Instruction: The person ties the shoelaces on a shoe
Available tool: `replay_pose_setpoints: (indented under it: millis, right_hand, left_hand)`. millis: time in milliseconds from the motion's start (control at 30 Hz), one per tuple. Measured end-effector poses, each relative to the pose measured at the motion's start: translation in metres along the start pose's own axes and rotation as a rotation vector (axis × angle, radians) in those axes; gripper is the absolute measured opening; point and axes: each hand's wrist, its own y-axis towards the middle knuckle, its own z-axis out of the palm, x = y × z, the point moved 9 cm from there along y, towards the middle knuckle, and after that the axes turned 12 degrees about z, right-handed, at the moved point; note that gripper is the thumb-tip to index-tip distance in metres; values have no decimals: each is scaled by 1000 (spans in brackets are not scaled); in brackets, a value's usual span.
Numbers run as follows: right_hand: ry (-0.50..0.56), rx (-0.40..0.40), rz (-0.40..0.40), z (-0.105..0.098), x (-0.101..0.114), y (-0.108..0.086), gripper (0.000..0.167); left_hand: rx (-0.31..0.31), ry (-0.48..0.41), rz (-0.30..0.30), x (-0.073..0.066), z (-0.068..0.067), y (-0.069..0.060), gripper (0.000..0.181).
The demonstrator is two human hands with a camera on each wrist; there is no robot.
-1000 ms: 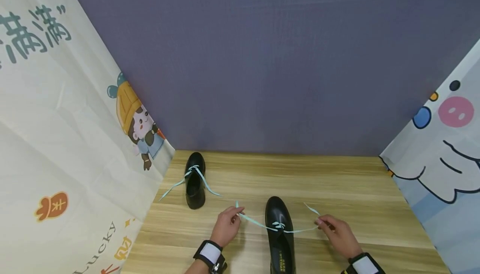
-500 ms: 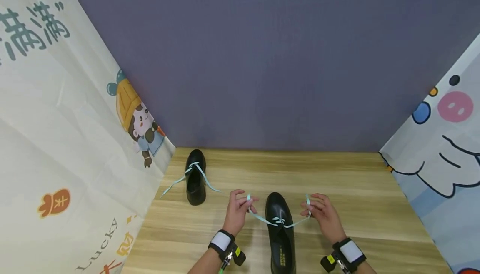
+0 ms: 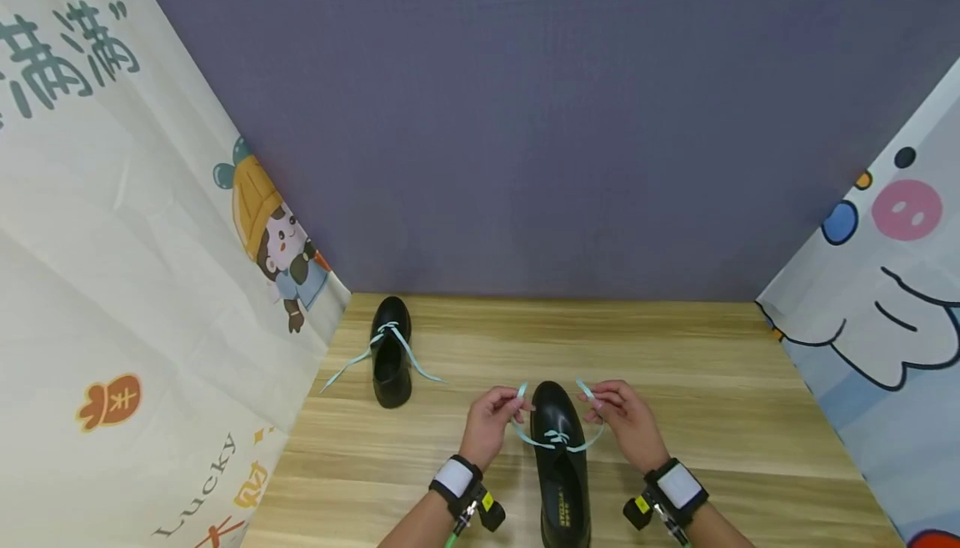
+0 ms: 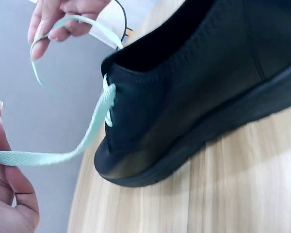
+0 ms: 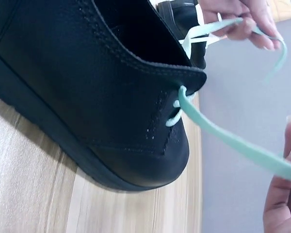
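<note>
A black shoe [image 3: 552,414] stands toe away on the wooden surface, between the hands, with mint laces through its eyelets. My left hand [image 3: 487,425] pinches one lace [image 3: 534,441] to the shoe's left, its tip sticking up past the fingers. On the other side my right hand [image 3: 628,424] pinches the second lace [image 3: 592,441] the same way. Both laces sag from the fingers to the shoe [image 4: 184,97]. In the left wrist view the left hand [image 4: 9,189] is at the lower left; the right wrist view shows the right hand [image 5: 285,194] at the lower right.
Another black shoe [image 3: 392,364] stands at the back left, its mint laces spread to both sides. A grey-purple panel [image 3: 525,131] rises behind the wooden surface [image 3: 675,348]. Printed cloths hang at the left [image 3: 150,239] and right [image 3: 885,314].
Both hands have moved inward and a little away from the wearer, toward the shoe's toe. The laces they pinch have swung from spread wide to closer together, with their tips raised.
</note>
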Motion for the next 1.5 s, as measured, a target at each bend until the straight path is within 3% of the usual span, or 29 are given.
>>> replay_pose_setpoints:
  millis: [233,367,633,867,967,1133,1267,1500]
  right_hand:
    - [-57,-9,70,16,1,4,16]
    - [-92,2,98,28,1,6,15]
    - [-142,35,80,46,-1,5,13]
    - [-116,112,63,54,-4,2,24]
    - [-179,119,-32,59,2,0,38]
    - [-486,51,-172,62,11,-1,52]
    - [-628,31,-155,61,9,0,36]
    - [-630,6,-234,61,14,-3,13]
  left_hand:
    - [105,-43,20,-3,22,4,17]
    - [118,-42,1,-1,31,4,17]
    - [80,-14,-32,4,35,2,16]
    - [18,7,12,-1,33,2,15]
    - [-28,31,23,-2,31,3,13]
    - [-52,79,39,-6,30,5,9]
    - [-29,167,55,-11,30,6,7]
    - [-19,231,94,-19,30,7,7]
